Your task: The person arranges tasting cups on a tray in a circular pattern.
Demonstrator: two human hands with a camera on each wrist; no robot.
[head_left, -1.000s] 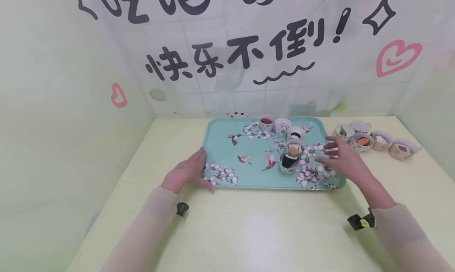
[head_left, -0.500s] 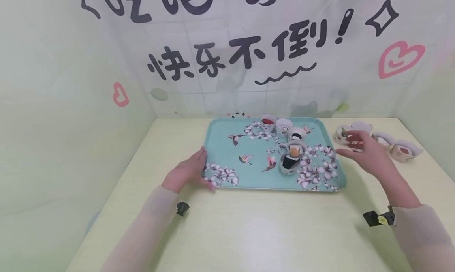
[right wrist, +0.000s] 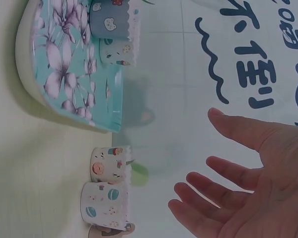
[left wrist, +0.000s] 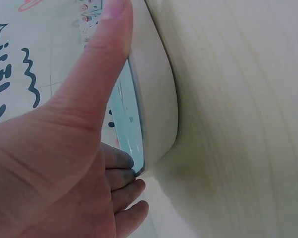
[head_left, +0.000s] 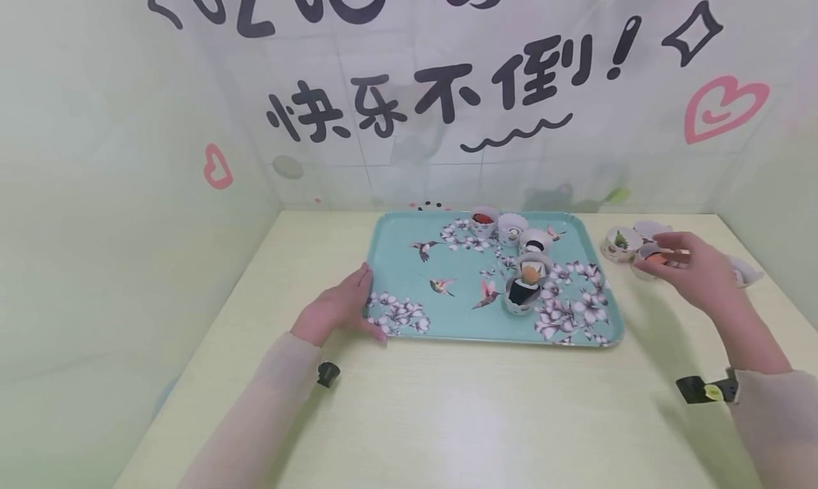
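My left hand (head_left: 335,306) rests at the near left corner of the blue tray (head_left: 409,272), its fingers along the left side and its thumb by the front edge. In the left wrist view the thumb (left wrist: 97,69) lies along the tray's edge. My right hand (head_left: 696,270) hovers over the cups at the right, fingers loosely spread with nothing between them. Below its fingertips is a small paper cup (head_left: 647,270) with an orange piece inside. Beside that stands a cup (head_left: 616,251) holding something green. More cups are partly hidden behind the hand.
On the tray stand several patterned cups in a curved row, including one with a red filling (head_left: 483,221) and one with a black piece (head_left: 522,290). The table (head_left: 447,411) meets a wall sheet (head_left: 409,184) with printed lettering behind the tray.
My right hand has moved to the right, from over the tray's right edge to above the cups beside it. The left hand has stayed at the tray corner.
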